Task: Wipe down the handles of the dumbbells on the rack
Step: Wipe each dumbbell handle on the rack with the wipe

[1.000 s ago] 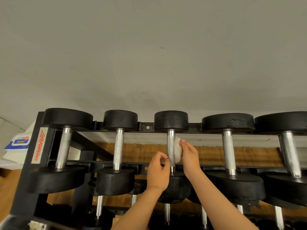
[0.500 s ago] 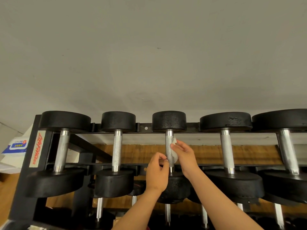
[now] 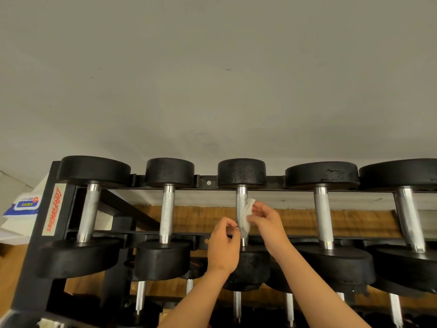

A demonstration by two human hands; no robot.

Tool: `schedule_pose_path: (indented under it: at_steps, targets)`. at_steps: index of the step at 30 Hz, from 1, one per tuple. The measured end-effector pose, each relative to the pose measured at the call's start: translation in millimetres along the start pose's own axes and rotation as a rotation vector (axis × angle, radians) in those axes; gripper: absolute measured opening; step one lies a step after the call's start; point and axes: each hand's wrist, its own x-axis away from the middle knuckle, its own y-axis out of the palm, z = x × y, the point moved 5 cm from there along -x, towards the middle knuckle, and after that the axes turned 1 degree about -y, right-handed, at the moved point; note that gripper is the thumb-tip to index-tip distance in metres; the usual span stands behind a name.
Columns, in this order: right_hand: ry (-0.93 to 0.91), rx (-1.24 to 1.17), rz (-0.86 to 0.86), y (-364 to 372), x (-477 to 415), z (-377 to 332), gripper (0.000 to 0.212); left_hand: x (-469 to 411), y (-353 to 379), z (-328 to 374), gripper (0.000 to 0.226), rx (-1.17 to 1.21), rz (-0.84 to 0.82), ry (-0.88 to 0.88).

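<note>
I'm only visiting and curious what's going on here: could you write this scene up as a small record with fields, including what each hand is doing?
setting: black rack by a pale wall
top row: five dumbbells in view, handles running front to back
being wiped: handle of the third dumbbell from the left
wipe: white, against that handle's right side
right hand: pinches the wipe
left hand: fingertips at the handle's lower left; grip unclear
aside: blue-and-white pack left of the rack

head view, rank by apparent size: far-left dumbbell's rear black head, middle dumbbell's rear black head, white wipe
Largest: far-left dumbbell's round black rear head
Then: middle dumbbell's round black rear head
Smallest: crumpled white wipe
</note>
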Motion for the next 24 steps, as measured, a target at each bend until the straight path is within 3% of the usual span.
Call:
schedule_pose_path:
  at_steps: [6,12,20,24]
  targets:
    - [-0.127,0.044,-0.106,-5.2,5.7,-7.0,0.054,-0.6,0.1,-0.1,0.011,-0.008,0.004,0.003]
    - [-0.135,0.097,0.071,1.7,-0.5,-2.6,0.028,-0.4,0.2,0.0,0.012,-0.002,0.004,0.017]
    - [0.042,-0.256,0.234,6.1,-1.4,9.1,0.025,-1.4,0.6,-1.4,0.012,-0.001,0.013,0.015]
    - [-0.051,-0.133,0.177,6.5,4.3,1.4,0.016,-1.0,0.5,-1.1,0.012,0.000,0.016,0.008]
